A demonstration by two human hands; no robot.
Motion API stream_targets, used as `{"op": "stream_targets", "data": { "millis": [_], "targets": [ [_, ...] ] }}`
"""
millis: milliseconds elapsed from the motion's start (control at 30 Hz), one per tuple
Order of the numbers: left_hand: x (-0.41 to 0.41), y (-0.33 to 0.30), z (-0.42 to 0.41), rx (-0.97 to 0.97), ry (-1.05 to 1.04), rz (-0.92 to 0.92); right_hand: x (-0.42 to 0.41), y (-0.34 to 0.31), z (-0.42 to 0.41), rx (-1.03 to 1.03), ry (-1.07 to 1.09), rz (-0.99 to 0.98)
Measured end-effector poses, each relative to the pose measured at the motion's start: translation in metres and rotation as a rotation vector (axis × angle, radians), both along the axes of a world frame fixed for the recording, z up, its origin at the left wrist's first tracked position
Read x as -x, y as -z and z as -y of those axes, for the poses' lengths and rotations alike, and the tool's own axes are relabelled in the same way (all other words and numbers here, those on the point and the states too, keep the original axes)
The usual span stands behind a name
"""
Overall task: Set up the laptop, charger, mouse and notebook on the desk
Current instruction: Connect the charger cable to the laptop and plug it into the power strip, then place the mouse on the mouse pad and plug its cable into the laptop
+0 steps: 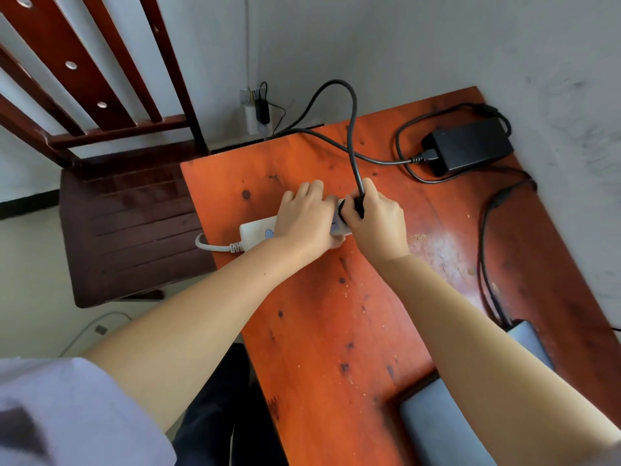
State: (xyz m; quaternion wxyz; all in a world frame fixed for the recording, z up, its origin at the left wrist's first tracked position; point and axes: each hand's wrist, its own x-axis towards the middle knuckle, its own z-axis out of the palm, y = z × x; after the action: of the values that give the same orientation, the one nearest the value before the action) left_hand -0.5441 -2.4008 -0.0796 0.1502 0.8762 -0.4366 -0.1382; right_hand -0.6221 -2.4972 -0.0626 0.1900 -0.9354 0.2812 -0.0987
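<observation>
On the orange wooden desk (336, 314) lies a white power strip (257, 232). My left hand (305, 216) presses down on it and covers its middle. My right hand (373, 216) grips the charger's black plug (351, 208) against the strip's right end. From the plug a black cable (349, 105) loops up and back to the black charger brick (470, 144) at the desk's far right corner. A second cable (485, 237) runs from the brick down the right side to the grey laptop (437, 422), which my right forearm partly hides. No mouse or notebook is in view.
A dark wooden chair (134, 223) stands left of the desk. A wall socket (255, 109) with plugs sits low on the wall behind the desk. The strip's white cord (215, 245) hangs over the desk's left edge. The wall borders the desk's right side.
</observation>
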Motion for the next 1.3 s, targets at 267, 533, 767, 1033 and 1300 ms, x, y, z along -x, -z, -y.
{"op": "stream_targets", "data": {
  "millis": [267,533,767,1033,1300],
  "targets": [
    [0.001,-0.003,-0.001,-0.072,0.012,-0.029,0.001,0.001,0.001,-0.106,0.005,-0.026],
    [-0.015,-0.049,-0.038,-0.101,0.106,-0.033,0.053,-0.031,0.023,-0.337,0.117,-0.142],
    [0.039,-0.090,-0.037,0.029,0.412,-0.021,0.154,-0.035,-0.014,-0.199,0.345,-0.040],
    [0.168,-0.086,0.015,0.001,0.813,0.079,0.305,-0.039,-0.064,-0.004,0.594,-0.184],
    [0.286,-0.090,0.034,0.088,1.240,0.100,0.425,-0.059,-0.139,0.034,1.015,-0.176]
  ]
}}
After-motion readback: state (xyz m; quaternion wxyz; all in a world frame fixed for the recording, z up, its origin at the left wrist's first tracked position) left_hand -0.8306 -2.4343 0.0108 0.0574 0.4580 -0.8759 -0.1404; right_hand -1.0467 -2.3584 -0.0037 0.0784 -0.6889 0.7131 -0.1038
